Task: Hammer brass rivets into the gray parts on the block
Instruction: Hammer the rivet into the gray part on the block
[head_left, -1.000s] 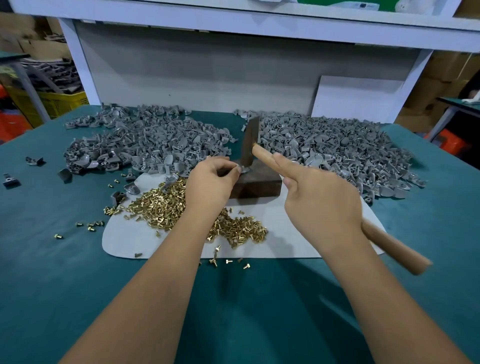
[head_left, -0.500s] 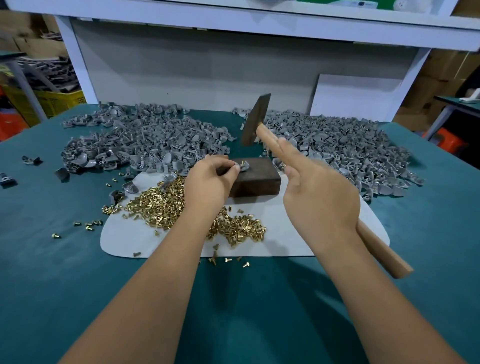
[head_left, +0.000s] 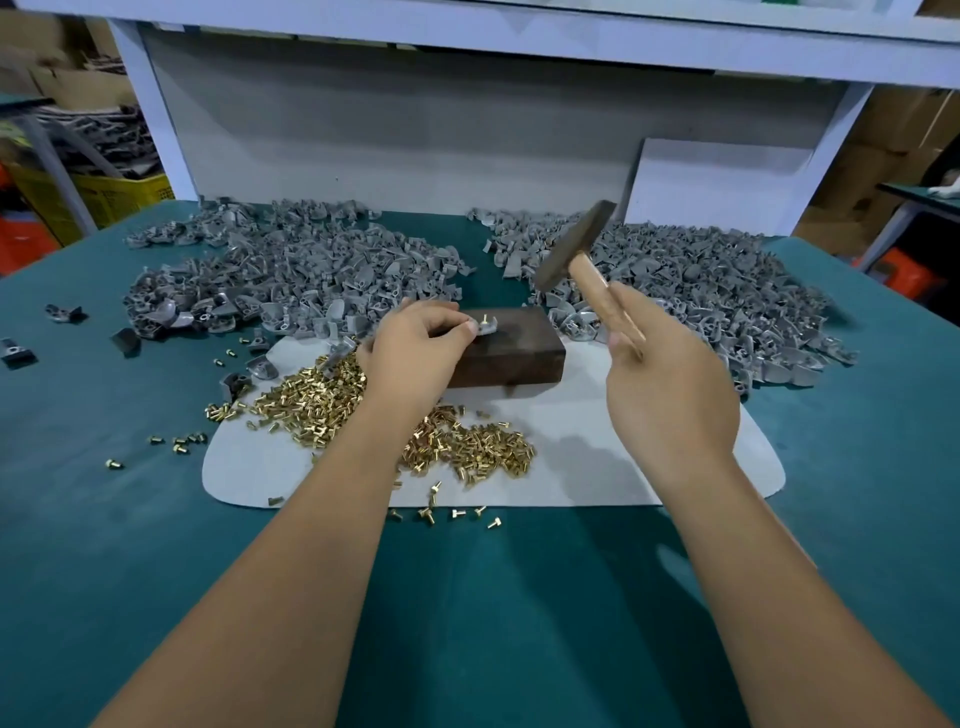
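On a teal surface (head_left: 779, 597) under a white shelf (head_left: 519, 41), the left hand (head_left: 415, 358) is pinching a gray part (head_left: 488, 327) on the block (head_left: 511, 353); the right hand (head_left: 670, 395) is gripping a hammer (head_left: 576, 247) raised above the block.

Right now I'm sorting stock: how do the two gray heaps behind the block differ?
The left gray heap lies behind the left hand; the right gray heap lies behind the raised hammer in the right hand. The left heap has stray pieces scattered off its left edge; the right heap stretches farther toward the table's right edge. Both hold similar small gray parts on the green table.
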